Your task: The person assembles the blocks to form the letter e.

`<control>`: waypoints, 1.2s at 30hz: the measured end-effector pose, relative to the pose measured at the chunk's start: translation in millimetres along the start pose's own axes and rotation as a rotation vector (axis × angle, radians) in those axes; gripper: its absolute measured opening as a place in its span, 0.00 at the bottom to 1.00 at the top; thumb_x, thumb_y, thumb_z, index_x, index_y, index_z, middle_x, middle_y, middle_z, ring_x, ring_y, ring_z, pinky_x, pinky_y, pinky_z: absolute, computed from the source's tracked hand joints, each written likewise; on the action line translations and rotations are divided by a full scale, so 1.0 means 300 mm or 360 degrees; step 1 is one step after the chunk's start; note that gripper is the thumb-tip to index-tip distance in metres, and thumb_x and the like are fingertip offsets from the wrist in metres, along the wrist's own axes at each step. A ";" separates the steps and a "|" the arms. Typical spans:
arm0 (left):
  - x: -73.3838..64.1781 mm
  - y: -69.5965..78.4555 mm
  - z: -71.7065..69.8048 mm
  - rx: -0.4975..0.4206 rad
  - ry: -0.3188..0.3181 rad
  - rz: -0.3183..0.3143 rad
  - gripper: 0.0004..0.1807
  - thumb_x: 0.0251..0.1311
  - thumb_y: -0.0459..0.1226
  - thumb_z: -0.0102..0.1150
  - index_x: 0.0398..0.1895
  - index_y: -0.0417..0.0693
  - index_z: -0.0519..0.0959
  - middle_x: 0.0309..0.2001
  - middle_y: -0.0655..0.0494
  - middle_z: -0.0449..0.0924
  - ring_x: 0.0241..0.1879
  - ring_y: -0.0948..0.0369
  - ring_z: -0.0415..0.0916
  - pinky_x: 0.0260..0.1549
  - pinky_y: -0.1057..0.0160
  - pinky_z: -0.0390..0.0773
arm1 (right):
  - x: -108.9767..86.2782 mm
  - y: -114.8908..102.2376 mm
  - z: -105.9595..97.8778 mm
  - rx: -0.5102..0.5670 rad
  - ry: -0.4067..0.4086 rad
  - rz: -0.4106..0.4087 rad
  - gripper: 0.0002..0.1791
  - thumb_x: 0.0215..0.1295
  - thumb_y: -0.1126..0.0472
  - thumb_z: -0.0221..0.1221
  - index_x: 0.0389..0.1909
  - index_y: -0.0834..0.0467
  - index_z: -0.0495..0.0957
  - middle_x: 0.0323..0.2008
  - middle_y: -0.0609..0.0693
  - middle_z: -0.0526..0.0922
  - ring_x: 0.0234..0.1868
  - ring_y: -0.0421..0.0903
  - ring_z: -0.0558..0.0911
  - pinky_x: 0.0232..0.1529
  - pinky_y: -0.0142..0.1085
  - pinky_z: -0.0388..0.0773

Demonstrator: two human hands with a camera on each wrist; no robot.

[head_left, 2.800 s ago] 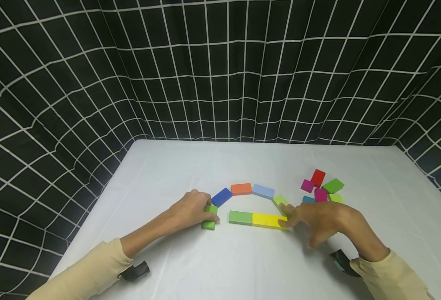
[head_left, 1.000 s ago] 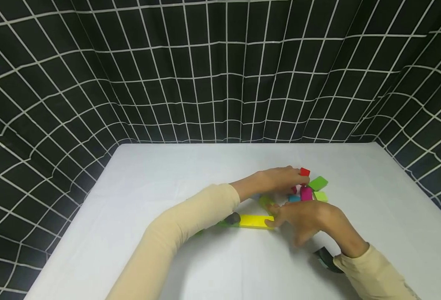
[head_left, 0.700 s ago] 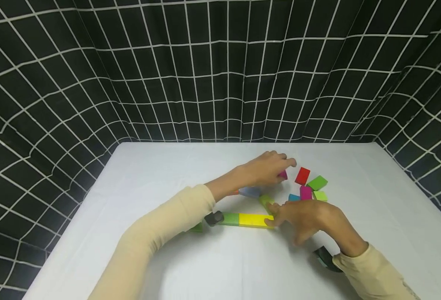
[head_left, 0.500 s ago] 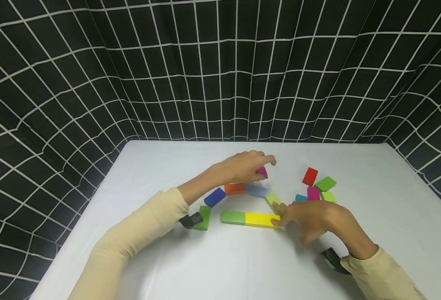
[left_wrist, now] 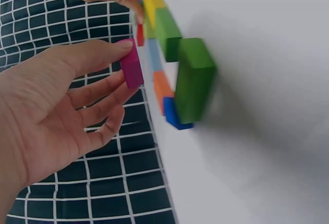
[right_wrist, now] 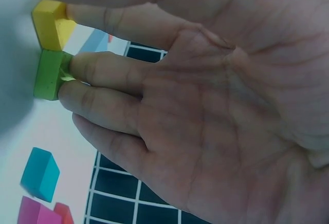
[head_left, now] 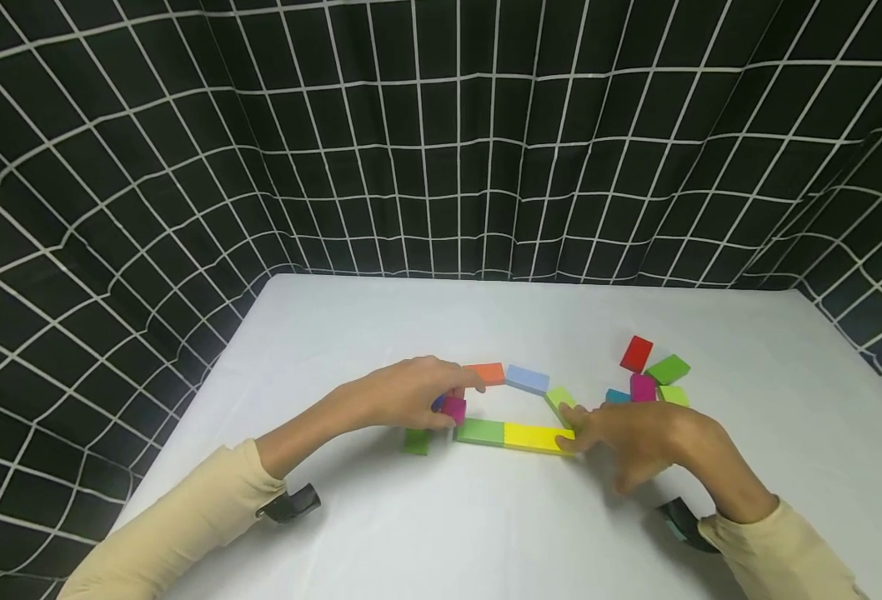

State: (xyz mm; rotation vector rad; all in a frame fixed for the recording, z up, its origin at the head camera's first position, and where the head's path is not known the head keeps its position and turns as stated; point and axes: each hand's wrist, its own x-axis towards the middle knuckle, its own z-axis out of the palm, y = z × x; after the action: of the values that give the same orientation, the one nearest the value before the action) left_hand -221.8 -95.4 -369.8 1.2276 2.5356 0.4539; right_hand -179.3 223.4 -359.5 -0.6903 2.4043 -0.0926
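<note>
My left hand [head_left: 403,396] pinches a small magenta block [head_left: 453,409] between thumb and fingers, raised off the table in the left wrist view. Beneath and beside it are a green block [head_left: 416,442] and a blue block [left_wrist: 175,112], both partly covered in the head view. An orange block [head_left: 489,373] and a light blue block [head_left: 528,379] continue the arc to a lime block [head_left: 559,402]. A light green block [head_left: 481,431] and a yellow block [head_left: 538,438] lie end to end. My right hand [head_left: 654,437] touches the yellow and lime blocks with extended fingertips.
Right of the arc lie loose blocks: red [head_left: 636,354], green [head_left: 669,367], magenta [head_left: 643,387], lime [head_left: 673,395] and teal [head_left: 617,397]. They rest on a white table [head_left: 486,533], backed by a black curtain [head_left: 441,167] with white grid lines.
My left hand left the green block, picked the magenta block from the loose group and carried it left to the arc's left side. My right hand stays at the yellow and lime blocks.
</note>
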 end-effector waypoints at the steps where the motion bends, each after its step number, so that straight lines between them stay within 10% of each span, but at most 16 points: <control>1: -0.004 -0.003 0.009 -0.0004 0.0002 0.0011 0.28 0.63 0.35 0.71 0.67 0.53 0.77 0.44 0.63 0.86 0.44 0.64 0.81 0.51 0.65 0.82 | -0.002 0.003 0.000 -0.0007 0.0003 -0.0002 0.46 0.46 0.67 0.79 0.68 0.36 0.78 0.80 0.55 0.65 0.75 0.60 0.71 0.47 0.39 0.83; 26: -0.006 -0.057 0.101 0.0082 0.0036 0.0040 0.28 0.59 0.42 0.77 0.63 0.52 0.81 0.41 0.63 0.88 0.44 0.66 0.80 0.67 0.56 0.76 | 0.005 -0.002 0.001 0.0031 -0.0006 0.0010 0.45 0.45 0.66 0.80 0.68 0.39 0.79 0.80 0.54 0.65 0.76 0.61 0.69 0.55 0.48 0.85; 36: -0.083 -0.100 0.062 0.0080 0.0135 -0.0172 0.27 0.55 0.46 0.80 0.58 0.52 0.84 0.43 0.57 0.82 0.40 0.62 0.75 0.43 0.66 0.78 | 0.006 -0.004 0.000 0.0033 -0.0014 0.0024 0.45 0.45 0.66 0.80 0.67 0.37 0.79 0.80 0.56 0.65 0.74 0.61 0.71 0.47 0.43 0.86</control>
State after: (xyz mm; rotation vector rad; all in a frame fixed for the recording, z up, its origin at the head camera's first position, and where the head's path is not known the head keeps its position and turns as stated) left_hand -220.8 -130.1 -395.9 1.1036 2.6843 0.4287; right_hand -179.9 221.4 -360.1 -0.6619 2.3966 -0.1084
